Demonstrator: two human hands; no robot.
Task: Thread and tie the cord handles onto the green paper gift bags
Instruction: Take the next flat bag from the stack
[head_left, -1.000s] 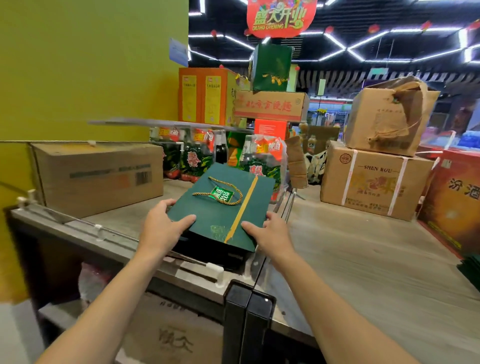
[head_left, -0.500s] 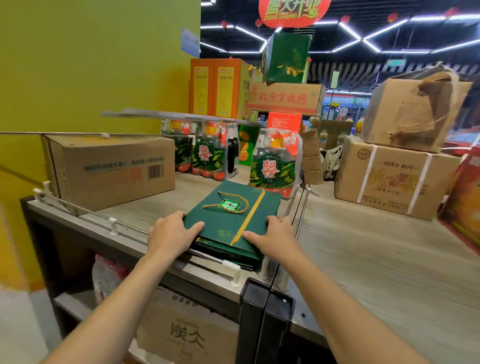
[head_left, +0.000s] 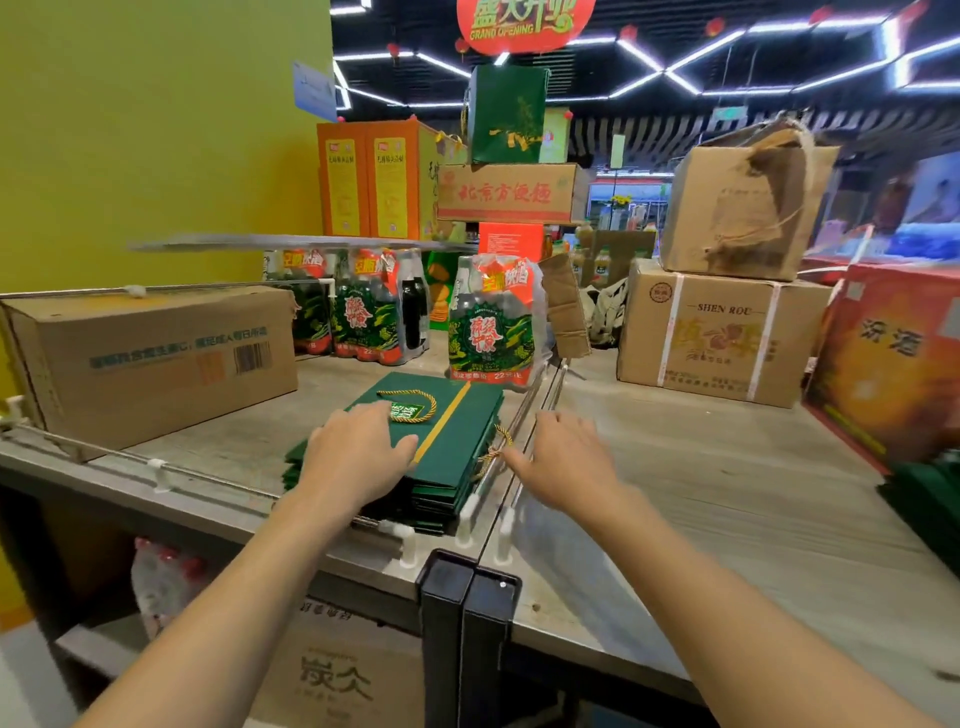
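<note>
A stack of flat green paper gift bags (head_left: 457, 441) lies on the wooden shelf near its front edge. The top bag has a gold stripe and a gold cord handle (head_left: 410, 402) looped on its face. My left hand (head_left: 358, 452) rests flat on the top bag, fingers straight. My right hand (head_left: 566, 460) hovers just right of the stack with fingers relaxed, its fingertips beside a gold cord (head_left: 493, 449) sticking out from the stack's right edge. Whether it touches the cord is unclear.
A long cardboard box (head_left: 150, 358) lies to the left. Shrink-wrapped bottle packs (head_left: 493, 327) stand right behind the stack. Stacked cartons (head_left: 722, 332) sit at the back right, a red box (head_left: 893, 358) at far right. Metal rails (head_left: 535, 410) divide the shelves.
The stack has been set down flat on the shelf. My left hand moved from its edge onto the top bag. My right hand let go and drew off to the right.
</note>
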